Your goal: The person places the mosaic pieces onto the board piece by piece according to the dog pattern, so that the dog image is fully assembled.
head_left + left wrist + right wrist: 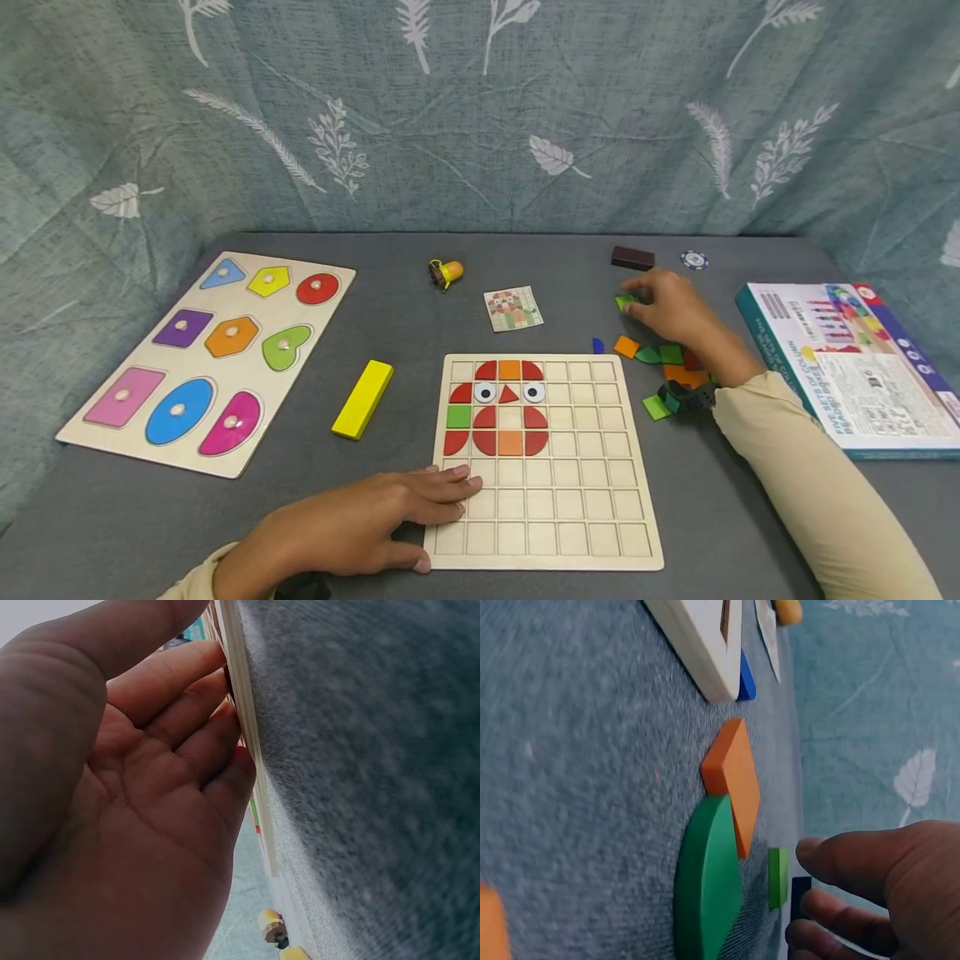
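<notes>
- Teal cloth [480, 171] printed with pale leaves hangs behind one grey tabletop [397, 325] in your head view.
- Around your one grid board [592, 504] stand one shape board [127, 354] with nine knobbed pieces and one yellow block [363, 400] at ten o'clock, one small toy [450, 272] at eleven, one picture card [513, 308] at twelve, one dark block [632, 258] and one round chip [693, 260] at one, and one box [855, 375] at two.
- On it you have eight rounded red pieces [455, 442], two eye pieces [533, 392], two orange squares [510, 442], one red triangle [507, 394] and one green square [458, 416].
- Your left hand [393, 517] rests at its eight o'clock edge, fingers lightly spread, gripping nothing.
- Your right hand [671, 312] is at one o'clock, thumb and fingers narrowly parted at one light green piece [624, 302]; contact is unclear.
- At two o'clock lie at least six loose pieces [671, 355], some partly covered by your wrist strap [701, 397].
- Left wrist view: your four extended fingers meet the grid board's edge; the toy shows at six o'clock.
- Right wrist view: the light green piece sits at five o'clock, just beside your thumb; one green leaf-shaped piece [716, 881] touches one orange piece [733, 784], and one blue piece [746, 679] lies by the board's corner at twelve.
</notes>
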The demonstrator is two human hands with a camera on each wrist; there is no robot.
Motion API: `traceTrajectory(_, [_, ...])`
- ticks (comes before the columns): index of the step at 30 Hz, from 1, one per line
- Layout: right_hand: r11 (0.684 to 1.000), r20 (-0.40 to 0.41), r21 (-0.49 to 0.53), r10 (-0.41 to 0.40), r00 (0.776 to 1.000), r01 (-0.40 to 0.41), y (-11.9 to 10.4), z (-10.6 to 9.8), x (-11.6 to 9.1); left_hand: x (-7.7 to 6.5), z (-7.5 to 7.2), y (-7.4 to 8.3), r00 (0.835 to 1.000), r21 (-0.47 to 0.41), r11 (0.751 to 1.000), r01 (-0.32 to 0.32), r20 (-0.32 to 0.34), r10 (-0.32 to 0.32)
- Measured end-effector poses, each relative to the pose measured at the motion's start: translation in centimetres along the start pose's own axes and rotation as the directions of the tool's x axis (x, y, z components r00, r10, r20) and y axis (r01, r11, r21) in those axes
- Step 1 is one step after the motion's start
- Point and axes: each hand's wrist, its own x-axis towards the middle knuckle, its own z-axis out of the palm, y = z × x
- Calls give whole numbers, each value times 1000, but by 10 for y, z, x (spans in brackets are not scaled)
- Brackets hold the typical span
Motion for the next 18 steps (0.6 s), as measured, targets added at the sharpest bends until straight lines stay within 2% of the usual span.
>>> traceTrajectory(9, [1000,27,-18,-4,1000,4,3,2,6,0,0,0,1000,2,1000,4,2,-4])
traceTrajectory(18, [999,18,-32,5,1000,-4,0,1,5,-1,0,0,1000,-2,1000,3,1,-3])
